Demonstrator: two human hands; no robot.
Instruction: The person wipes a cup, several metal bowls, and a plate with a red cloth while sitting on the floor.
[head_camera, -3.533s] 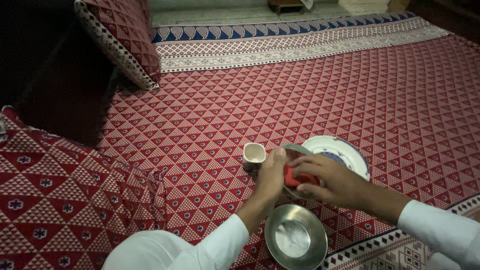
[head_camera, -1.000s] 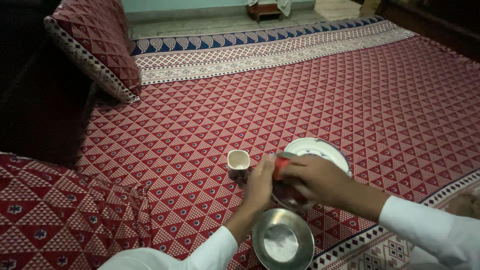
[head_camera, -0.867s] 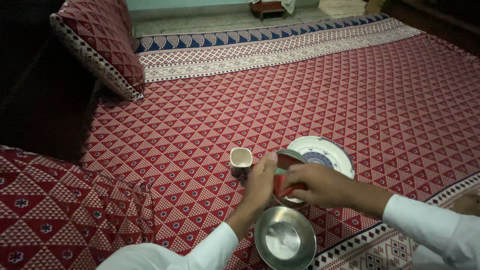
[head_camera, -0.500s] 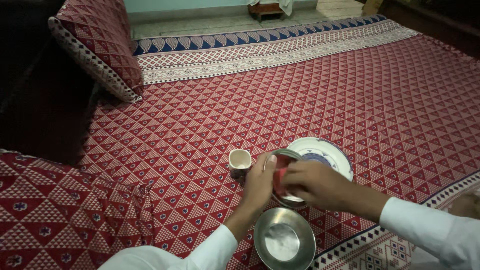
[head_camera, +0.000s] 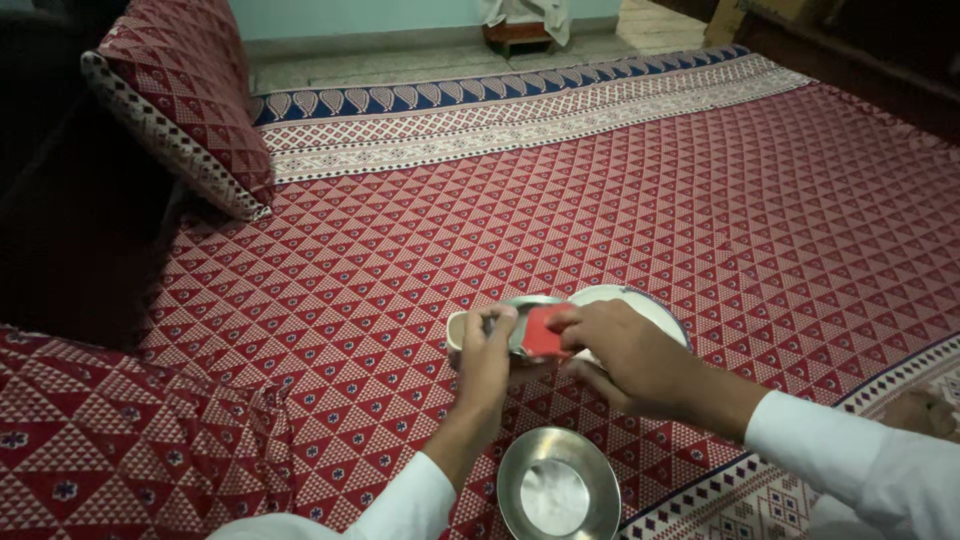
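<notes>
My left hand (head_camera: 487, 355) grips a small steel bowl (head_camera: 523, 313) by its rim and holds it tilted above the bedspread. My right hand (head_camera: 620, 350) presses a red sponge (head_camera: 544, 331) against the bowl's inside. Behind the bowl, a small white cup (head_camera: 456, 331) shows only as a sliver at its left edge. A white plate with a blue rim (head_camera: 640, 300) lies under my right hand, mostly hidden. A larger steel bowl (head_camera: 558, 488) stands upright just in front of my hands.
Everything rests on a red patterned bedspread (head_camera: 600, 190) with a blue and white border at the far side. A matching pillow (head_camera: 180, 100) leans at the back left. A dark gap lies at the left, and folded red cloth (head_camera: 120, 430) at the near left.
Both hands have shifted left with the small steel bowl, which now covers most of the white cup. The red sponge has moved over the bowl's surface. The view has tilted slightly.
</notes>
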